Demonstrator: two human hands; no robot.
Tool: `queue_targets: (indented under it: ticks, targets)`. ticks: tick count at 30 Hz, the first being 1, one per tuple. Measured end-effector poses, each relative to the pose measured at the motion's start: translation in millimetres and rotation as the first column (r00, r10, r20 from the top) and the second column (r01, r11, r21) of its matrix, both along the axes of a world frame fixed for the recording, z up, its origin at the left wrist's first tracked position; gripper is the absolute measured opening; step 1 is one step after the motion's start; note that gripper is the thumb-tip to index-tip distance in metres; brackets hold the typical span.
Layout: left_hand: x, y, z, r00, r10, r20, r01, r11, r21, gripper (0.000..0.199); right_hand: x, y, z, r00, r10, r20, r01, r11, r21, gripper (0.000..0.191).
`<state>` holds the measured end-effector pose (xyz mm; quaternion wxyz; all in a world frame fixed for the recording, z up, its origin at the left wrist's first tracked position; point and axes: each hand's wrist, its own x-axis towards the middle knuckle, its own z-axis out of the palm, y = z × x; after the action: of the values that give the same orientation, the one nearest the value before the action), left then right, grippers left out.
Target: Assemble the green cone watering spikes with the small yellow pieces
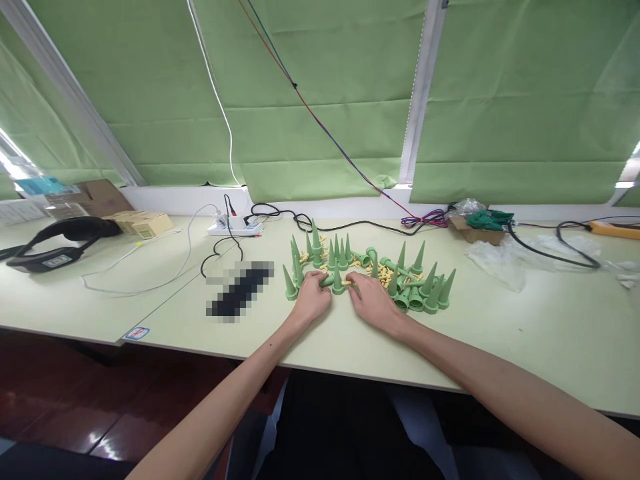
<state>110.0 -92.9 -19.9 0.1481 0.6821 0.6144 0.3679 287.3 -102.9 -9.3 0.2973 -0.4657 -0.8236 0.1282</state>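
Observation:
My left hand point(313, 297) is closed on a green piece point(327, 281) whose end shows at its fingertips. My right hand point(371, 299) pinches a small yellow piece point(347, 283) that points toward the left hand. Between the two hands a green cone point(337, 280) stands upright. More upright green cones point(342, 253) stand behind the hands, and several stand at the left. To the right of my right hand, green cones and hollow green pieces point(415, 300) lie close together. A pile of small yellow pieces point(385, 273) is partly hidden behind my right hand.
A power strip point(235, 229) with cables stands at the back left. A blurred dark object point(240, 291) lies left of my left hand. Farther left are a black headset point(55, 247) and yellow blocks point(150, 225). A cardboard box point(475, 231) and clear plastic bags point(500, 260) are at the right.

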Motion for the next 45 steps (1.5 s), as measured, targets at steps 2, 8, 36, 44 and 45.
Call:
queue_targets:
  ticks: [2, 8, 36, 44, 45]
  targets:
    - [1.3, -1.1, 0.4, 1.0, 0.011, -0.014, -0.011, 1.0, 0.012, 0.039, 0.0, 0.1, 0.1, 1.0, -0.004, 0.002, 0.004, 1.0, -0.001, 0.027]
    - [5.0, -3.9, 3.5, 0.996, 0.015, -0.088, -0.013, 1.0, 0.02, 0.031, -0.5, 0.0, -0.9, 1.0, -0.005, 0.002, 0.005, 1.0, 0.004, 0.027]
    - [5.7, -11.2, 7.0, 0.985, -0.093, 0.143, 0.082, 0.993, 0.082, 0.049, 0.1, 0.2, -1.1, 1.0, 0.017, -0.009, -0.017, 1.0, 0.02, 0.027]
    - [13.7, -25.6, 16.5, 0.983, -0.168, 0.08, 0.128, 0.921, 0.368, 0.049, -0.6, -0.7, -1.6, 0.998, 0.038, -0.046, -0.037, 0.999, 0.016, 0.034]
    - [14.0, -26.7, 17.1, 0.982, -0.178, 0.062, 0.141, 0.911, 0.387, 0.049, -0.8, -0.5, -1.9, 0.997, 0.037, -0.074, -0.035, 0.999, 0.027, 0.034]
